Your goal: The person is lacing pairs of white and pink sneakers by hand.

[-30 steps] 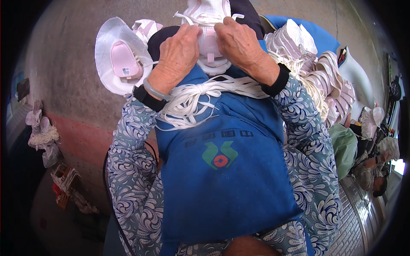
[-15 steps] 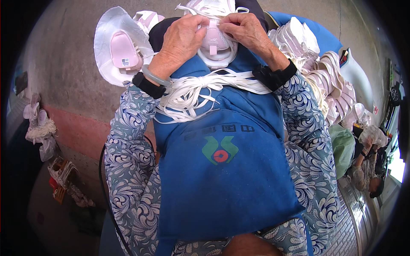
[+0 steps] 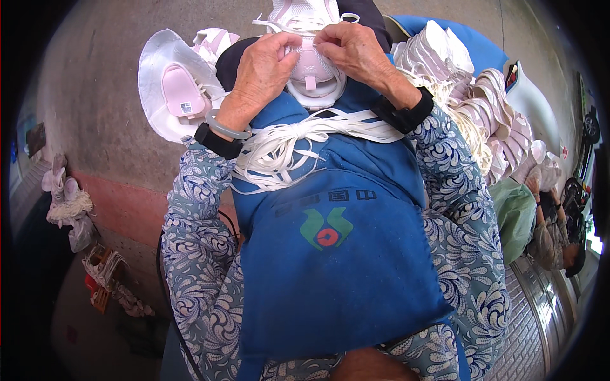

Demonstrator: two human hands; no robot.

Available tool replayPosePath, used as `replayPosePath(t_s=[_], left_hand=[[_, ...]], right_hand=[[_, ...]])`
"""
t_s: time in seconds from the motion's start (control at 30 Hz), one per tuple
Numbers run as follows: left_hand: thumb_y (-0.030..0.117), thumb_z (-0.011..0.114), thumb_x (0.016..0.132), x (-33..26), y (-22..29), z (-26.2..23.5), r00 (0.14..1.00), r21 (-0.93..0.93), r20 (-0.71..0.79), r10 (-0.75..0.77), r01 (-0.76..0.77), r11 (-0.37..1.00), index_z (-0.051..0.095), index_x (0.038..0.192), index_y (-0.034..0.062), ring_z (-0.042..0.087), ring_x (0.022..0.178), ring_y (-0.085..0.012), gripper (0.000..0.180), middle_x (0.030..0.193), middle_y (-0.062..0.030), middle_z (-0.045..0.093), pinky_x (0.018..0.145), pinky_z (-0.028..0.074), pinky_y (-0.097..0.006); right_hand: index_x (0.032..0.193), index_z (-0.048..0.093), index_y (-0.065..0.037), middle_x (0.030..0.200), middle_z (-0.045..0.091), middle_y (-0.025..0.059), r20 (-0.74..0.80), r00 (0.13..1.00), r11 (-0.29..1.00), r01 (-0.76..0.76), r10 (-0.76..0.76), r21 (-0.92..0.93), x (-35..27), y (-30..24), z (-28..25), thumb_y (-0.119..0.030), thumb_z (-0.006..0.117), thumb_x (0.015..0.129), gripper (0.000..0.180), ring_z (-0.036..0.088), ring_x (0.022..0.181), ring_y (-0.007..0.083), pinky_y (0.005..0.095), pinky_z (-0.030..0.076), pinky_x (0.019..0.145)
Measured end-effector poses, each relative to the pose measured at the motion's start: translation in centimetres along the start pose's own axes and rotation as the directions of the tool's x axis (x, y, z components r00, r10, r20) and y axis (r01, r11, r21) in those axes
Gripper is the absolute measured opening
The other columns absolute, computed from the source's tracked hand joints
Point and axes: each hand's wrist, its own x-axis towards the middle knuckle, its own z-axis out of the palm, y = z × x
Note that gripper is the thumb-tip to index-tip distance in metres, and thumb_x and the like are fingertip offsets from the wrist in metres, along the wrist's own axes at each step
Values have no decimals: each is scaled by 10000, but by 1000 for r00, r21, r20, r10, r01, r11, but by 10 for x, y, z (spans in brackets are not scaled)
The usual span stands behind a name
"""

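Along the dim left edge, a bundle of pale shoe parts (image 3: 67,200) and a wooden crate (image 3: 101,295) draped with white cords sink into shadow, their details hard to make out.

At upper left, a thin, crinkled white bowl-shaped sheet (image 3: 155,82) flares around a smooth, rounded pink piece (image 3: 181,92) with a small label; its lower part is partly hidden.

At top centre, the left hand (image 3: 260,73) curls over the near side of a white-and-pink shoe (image 3: 311,71), thumb and forefinger drawn close to each other; I cannot tell whether they pinch anything. The shoe, mesh-textured with a soft pull tab, is cut off by the upper edge, and a flat white lace (image 3: 279,25) loops out above the fingers. Below, a knotted hank of flat white laces (image 3: 279,155) lies across the smooth blue apron (image 3: 343,286).

The right hand (image 3: 362,57) mirrors the left, thumb and forefinger bent together at the lacing; its grip is likewise unclear.

At upper right, layered, curved pale shoe uppers (image 3: 438,57) overlap ribbed pink-and-white ones (image 3: 495,120), above a creased green bag (image 3: 511,216). Near the right edge, a co-worker (image 3: 549,235) appears distorted and partly obscured.
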Motion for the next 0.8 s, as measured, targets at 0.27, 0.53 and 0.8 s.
replayPosePath(t_s=[0.27,0.53,0.8], left_hand=[[145,635,785,-1,-5,0,1000,-23,10,-12,12,1000,622,1041,85,496,669,-135,264,824,-42,573,658,447,-250],[156,631,794,0,-6,2,1000,-18,6,6,-5,1000,624,1046,86,517,686,-122,262,833,-37,597,685,458,-239],[160,620,812,2,-8,1,1000,-49,22,-13,14,999,629,1050,86,561,737,-100,250,827,-44,623,708,477,-233]], right_hand=[[778,662,-26,684,630,152,111,992,998,-68,66,13,10,-4,-1,-178,590,742,172,620,630,266,337,498,649],[866,616,-11,765,634,151,-17,986,968,158,-164,-193,-1,-5,8,-114,551,790,143,615,709,318,369,490,648],[939,575,-21,845,596,181,-7,983,971,182,-185,-154,2,-4,9,-94,559,825,136,608,755,327,361,497,690]])
